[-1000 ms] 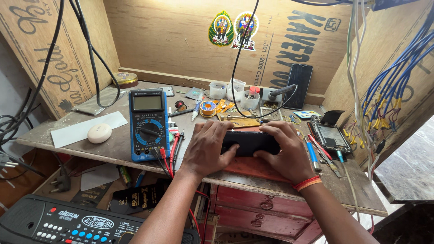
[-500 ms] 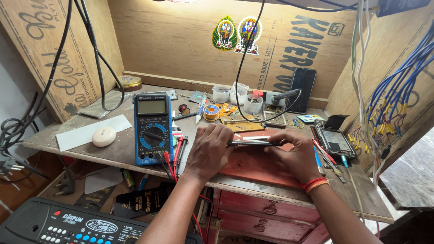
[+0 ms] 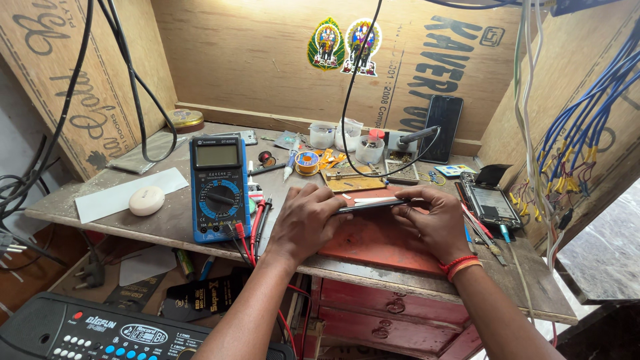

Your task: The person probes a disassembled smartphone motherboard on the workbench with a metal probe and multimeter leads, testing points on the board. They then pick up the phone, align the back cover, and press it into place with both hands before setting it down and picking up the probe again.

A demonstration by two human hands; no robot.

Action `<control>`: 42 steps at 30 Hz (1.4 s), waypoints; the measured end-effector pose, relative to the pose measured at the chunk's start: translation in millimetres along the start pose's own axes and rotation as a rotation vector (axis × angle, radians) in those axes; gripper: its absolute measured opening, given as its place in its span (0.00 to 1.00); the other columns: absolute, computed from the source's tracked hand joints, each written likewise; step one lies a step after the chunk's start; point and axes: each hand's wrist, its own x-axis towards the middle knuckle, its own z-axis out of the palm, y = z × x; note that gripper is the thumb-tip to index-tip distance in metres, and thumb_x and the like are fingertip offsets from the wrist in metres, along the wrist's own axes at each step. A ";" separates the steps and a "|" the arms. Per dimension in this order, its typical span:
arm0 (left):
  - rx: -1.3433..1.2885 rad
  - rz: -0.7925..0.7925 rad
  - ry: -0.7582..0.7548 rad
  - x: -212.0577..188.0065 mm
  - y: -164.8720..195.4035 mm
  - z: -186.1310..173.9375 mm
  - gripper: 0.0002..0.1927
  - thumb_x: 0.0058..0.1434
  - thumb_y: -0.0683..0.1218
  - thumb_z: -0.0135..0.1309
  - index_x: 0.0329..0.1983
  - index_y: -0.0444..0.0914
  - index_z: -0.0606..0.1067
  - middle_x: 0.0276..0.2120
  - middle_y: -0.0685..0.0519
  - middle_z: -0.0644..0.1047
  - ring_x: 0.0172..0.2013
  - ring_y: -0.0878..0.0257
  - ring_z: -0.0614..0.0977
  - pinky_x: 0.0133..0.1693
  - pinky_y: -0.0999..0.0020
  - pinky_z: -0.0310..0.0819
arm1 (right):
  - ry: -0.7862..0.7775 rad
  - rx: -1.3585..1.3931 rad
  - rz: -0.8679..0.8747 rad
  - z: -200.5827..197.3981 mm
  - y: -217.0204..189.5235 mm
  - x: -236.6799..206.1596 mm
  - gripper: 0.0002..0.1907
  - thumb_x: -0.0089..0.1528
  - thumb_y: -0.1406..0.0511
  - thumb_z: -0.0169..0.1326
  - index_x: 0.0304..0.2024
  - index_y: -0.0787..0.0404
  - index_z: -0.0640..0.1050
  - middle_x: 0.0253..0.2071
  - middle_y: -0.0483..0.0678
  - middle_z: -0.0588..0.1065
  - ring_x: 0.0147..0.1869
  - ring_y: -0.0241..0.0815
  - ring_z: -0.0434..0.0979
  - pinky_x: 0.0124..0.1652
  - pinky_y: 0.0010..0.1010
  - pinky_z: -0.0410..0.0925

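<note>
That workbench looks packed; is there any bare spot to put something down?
Some. Bare wood lies between the grey pouch and the blue multimeter, behind the white paper. The red mat is open below the phone both hands hold. The back middle is crowded with small jars, a solder spool and a circuit board.
</note>
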 end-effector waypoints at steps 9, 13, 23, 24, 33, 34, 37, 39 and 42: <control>-0.036 -0.019 0.019 -0.3 2.6 -4.0 0.08 0.57 0.46 0.62 0.41 0.45 0.82 0.37 0.57 0.79 0.43 0.58 0.78 0.48 0.60 0.65 | 0.044 -0.124 -0.177 -2.7 5.3 -1.0 0.08 0.56 0.73 0.65 0.38 0.64 0.83 0.36 0.44 0.82 0.43 0.32 0.83 0.43 0.25 0.75; -0.052 -0.031 0.010 0.0 2.1 -3.9 0.09 0.56 0.45 0.62 0.41 0.45 0.82 0.37 0.57 0.80 0.42 0.57 0.78 0.48 0.60 0.66 | 0.054 -0.181 -0.250 -2.9 7.0 -2.8 0.07 0.55 0.74 0.65 0.36 0.64 0.82 0.35 0.45 0.81 0.42 0.33 0.82 0.43 0.26 0.74; -0.022 -0.027 0.024 -0.1 2.7 -4.1 0.10 0.56 0.45 0.63 0.41 0.45 0.83 0.35 0.57 0.79 0.41 0.57 0.78 0.47 0.59 0.66 | 0.057 -0.267 -0.342 -0.3 -6.8 -3.8 0.11 0.51 0.71 0.68 0.35 0.63 0.80 0.36 0.47 0.80 0.43 0.38 0.80 0.44 0.32 0.72; -0.006 -0.016 0.031 -0.3 2.5 -4.5 0.10 0.55 0.45 0.62 0.41 0.45 0.83 0.35 0.57 0.78 0.42 0.57 0.78 0.47 0.59 0.66 | 0.059 -0.295 -0.359 0.8 -9.4 -3.8 0.12 0.50 0.71 0.69 0.35 0.63 0.80 0.36 0.48 0.79 0.43 0.40 0.80 0.44 0.33 0.71; -0.031 0.032 -0.020 0.4 5.7 -4.0 0.10 0.55 0.50 0.65 0.38 0.44 0.82 0.35 0.57 0.79 0.42 0.58 0.79 0.48 0.59 0.66 | 0.004 -0.477 -0.528 6.1 -14.2 -7.7 0.10 0.50 0.68 0.68 0.34 0.59 0.82 0.34 0.47 0.78 0.42 0.47 0.78 0.40 0.38 0.70; -0.034 0.039 -0.018 0.4 6.0 -4.0 0.10 0.55 0.50 0.65 0.39 0.43 0.82 0.36 0.57 0.79 0.43 0.58 0.79 0.48 0.59 0.66 | 0.009 -0.493 -0.520 6.0 -13.9 -7.9 0.10 0.51 0.68 0.68 0.33 0.60 0.81 0.34 0.47 0.78 0.42 0.47 0.78 0.40 0.38 0.69; -0.046 0.044 0.003 0.1 5.3 -4.0 0.15 0.55 0.52 0.66 0.42 0.42 0.81 0.38 0.55 0.80 0.44 0.57 0.79 0.48 0.59 0.67 | 0.029 -0.510 -0.528 5.5 -13.6 -9.5 0.09 0.51 0.69 0.68 0.32 0.61 0.80 0.34 0.47 0.77 0.42 0.47 0.78 0.41 0.38 0.69; -0.059 0.018 0.041 0.1 3.5 -3.1 0.24 0.51 0.56 0.67 0.47 0.39 0.80 0.39 0.53 0.80 0.43 0.55 0.78 0.47 0.58 0.66 | 0.046 -0.483 -0.574 4.1 -14.1 -11.0 0.08 0.52 0.70 0.66 0.34 0.60 0.81 0.34 0.46 0.77 0.43 0.47 0.78 0.43 0.37 0.70; -0.056 -0.002 0.000 0.6 0.1 -0.2 0.21 0.50 0.54 0.67 0.45 0.41 0.81 0.38 0.53 0.80 0.42 0.54 0.79 0.45 0.58 0.66 | 0.086 -0.368 -0.521 3.8 -14.8 -12.8 0.09 0.52 0.69 0.68 0.34 0.60 0.81 0.35 0.45 0.78 0.44 0.44 0.78 0.43 0.35 0.71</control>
